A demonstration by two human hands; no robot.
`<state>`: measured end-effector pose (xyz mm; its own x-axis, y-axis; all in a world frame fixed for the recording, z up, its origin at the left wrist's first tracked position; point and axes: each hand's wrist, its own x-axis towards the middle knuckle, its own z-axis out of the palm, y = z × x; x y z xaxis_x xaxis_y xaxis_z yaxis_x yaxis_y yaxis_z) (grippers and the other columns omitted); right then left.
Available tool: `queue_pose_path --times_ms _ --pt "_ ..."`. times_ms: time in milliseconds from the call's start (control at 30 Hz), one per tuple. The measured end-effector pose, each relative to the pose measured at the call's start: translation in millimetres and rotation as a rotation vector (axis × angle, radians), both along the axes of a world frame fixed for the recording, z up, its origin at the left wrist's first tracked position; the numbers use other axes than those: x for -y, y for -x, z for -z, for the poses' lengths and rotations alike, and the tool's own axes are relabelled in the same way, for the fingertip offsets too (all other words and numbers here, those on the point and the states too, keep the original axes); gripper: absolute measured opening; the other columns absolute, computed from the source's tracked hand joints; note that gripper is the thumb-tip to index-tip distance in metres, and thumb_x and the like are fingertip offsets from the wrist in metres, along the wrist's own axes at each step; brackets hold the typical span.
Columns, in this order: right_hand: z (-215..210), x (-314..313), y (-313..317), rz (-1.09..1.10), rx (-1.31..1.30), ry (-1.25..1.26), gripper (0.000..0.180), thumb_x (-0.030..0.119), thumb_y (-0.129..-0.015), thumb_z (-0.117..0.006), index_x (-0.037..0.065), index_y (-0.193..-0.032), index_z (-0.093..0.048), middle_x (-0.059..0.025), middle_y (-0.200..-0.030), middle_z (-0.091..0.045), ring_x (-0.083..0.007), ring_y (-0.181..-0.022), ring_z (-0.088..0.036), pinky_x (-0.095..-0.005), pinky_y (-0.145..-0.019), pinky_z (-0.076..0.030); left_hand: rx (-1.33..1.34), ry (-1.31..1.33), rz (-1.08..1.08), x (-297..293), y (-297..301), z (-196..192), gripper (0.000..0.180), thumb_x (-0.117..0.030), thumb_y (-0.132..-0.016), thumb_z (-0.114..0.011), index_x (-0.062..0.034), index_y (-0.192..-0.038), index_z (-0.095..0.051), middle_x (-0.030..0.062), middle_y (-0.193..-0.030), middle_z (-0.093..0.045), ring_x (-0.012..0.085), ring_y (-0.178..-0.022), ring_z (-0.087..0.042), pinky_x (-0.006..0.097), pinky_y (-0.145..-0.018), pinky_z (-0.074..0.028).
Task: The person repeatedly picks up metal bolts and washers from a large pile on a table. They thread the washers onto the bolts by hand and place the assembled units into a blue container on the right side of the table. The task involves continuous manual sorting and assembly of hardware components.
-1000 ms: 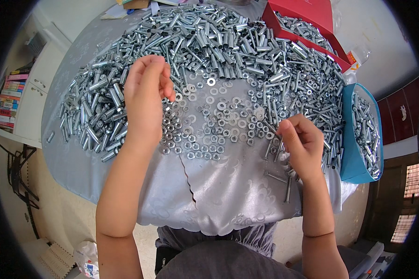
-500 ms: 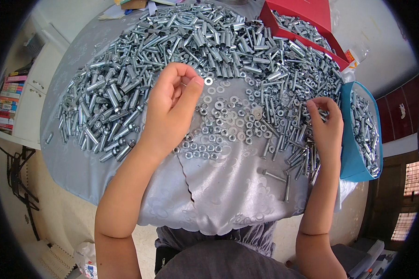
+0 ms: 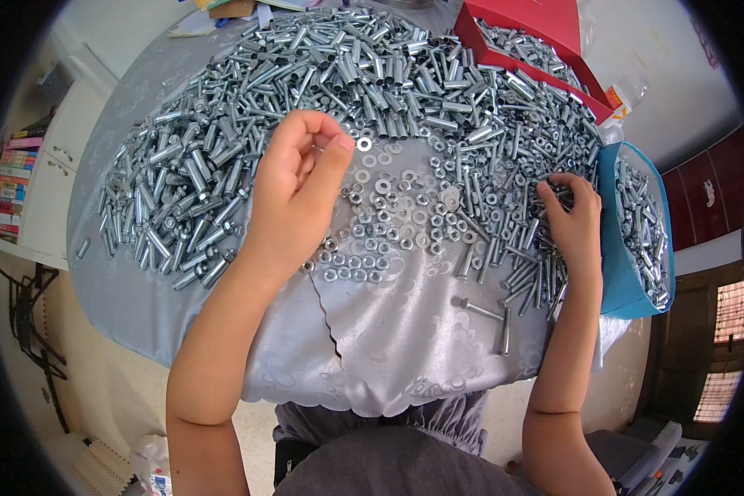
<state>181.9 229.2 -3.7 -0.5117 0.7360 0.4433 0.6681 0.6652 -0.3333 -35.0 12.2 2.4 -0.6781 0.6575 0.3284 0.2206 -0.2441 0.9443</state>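
Observation:
My left hand (image 3: 298, 182) hovers over the left-middle of the table, fingers curled and thumb pressed toward the index finger. A bright flat washer (image 3: 364, 144) shows right beside its fingertips; whether they grip it I cannot tell. My right hand (image 3: 572, 217) reaches into a heap of bolts (image 3: 537, 277) and nuts at the right, thumb and index tips close together. What they pinch is too small to make out. Between the hands lie loose washers (image 3: 362, 176) and several rows of hex nuts (image 3: 355, 262). Two long bolts (image 3: 506, 331) lie apart near the front.
Metal sleeves (image 3: 388, 91) are heaped across the back, with sleeve anchors (image 3: 194, 169) at the left. A red box (image 3: 546, 66) of hardware stands at back right, and a blue container (image 3: 636, 298) of bolts beside my right hand. The grey tablecloth (image 3: 388, 331) has a tear at the front.
My right hand has lowered slightly into the bolt heap, its fingers curling further down. My left hand keeps its pose. The whole view has shifted slightly.

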Motion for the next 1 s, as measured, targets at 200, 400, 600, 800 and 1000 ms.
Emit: queue_pose_path --times_ms 200,400,600,800,1000 --pt "-0.7 2.0 0.9 -0.005 0.013 0.011 0.026 0.025 -0.075 -0.065 0.004 -0.089 -0.062 -0.0142 -0.095 -0.058 -0.0326 -0.096 -0.048 -0.0386 -0.086 -0.037 -0.004 0.004 -0.007 0.0 -1.8 -0.4 0.008 -0.008 -0.087 -0.048 -0.0025 -0.092 -0.048 -0.0009 -0.075 -0.048 0.004 -0.059 -0.041 0.018 -0.053 -0.035" --pt "9.8 11.6 5.7 0.025 0.124 -0.01 0.039 0.034 -0.081 -0.06 0.001 -0.1 -0.056 -0.0173 -0.106 -0.052 -0.0354 -0.106 -0.042 -0.0424 -0.09 -0.035 -0.016 0.005 0.0 -2.1 -1.4 2.1 0.008 -0.009 -0.087 -0.049 -0.0027 -0.092 -0.048 -0.0008 -0.075 -0.048 0.0041 -0.059 -0.041 0.018 -0.053 -0.035" --pt "16.0 26.4 21.3 -0.022 0.207 -0.109 0.033 0.034 -0.081 -0.058 0.005 -0.095 -0.05 -0.0099 -0.097 -0.052 -0.0287 -0.095 -0.05 -0.0441 -0.079 -0.038 -0.015 0.026 -0.02 -2.3 2.7 6.5 0.008 -0.01 -0.087 -0.05 -0.0029 -0.092 -0.048 -0.0009 -0.075 -0.048 0.0041 -0.058 -0.041 0.018 -0.052 -0.034" --pt "9.4 25.6 22.6 -0.084 0.177 -0.1 0.026 0.031 -0.081 -0.059 0.006 -0.08 -0.054 -0.0083 -0.082 -0.055 -0.0281 -0.082 -0.054 -0.0412 -0.071 -0.04 -0.011 0.033 -0.013 -2.0 0.9 5.7 0.008 -0.009 -0.087 -0.05 -0.0027 -0.092 -0.048 -0.0009 -0.075 -0.048 0.004 -0.058 -0.041 0.018 -0.052 -0.034" --pt "-0.5 21.8 23.7 -0.033 0.07 0.166 0.042 0.034 -0.085 -0.055 0.001 -0.06 -0.057 -0.0142 -0.059 -0.055 -0.031 -0.055 -0.052 -0.0381 -0.055 -0.04 -0.014 0.034 0.002 -2.1 -0.5 4.1 0.008 -0.008 -0.087 -0.05 -0.0024 -0.092 -0.048 -0.0006 -0.075 -0.048 0.004 -0.058 -0.041 0.018 -0.052 -0.034"
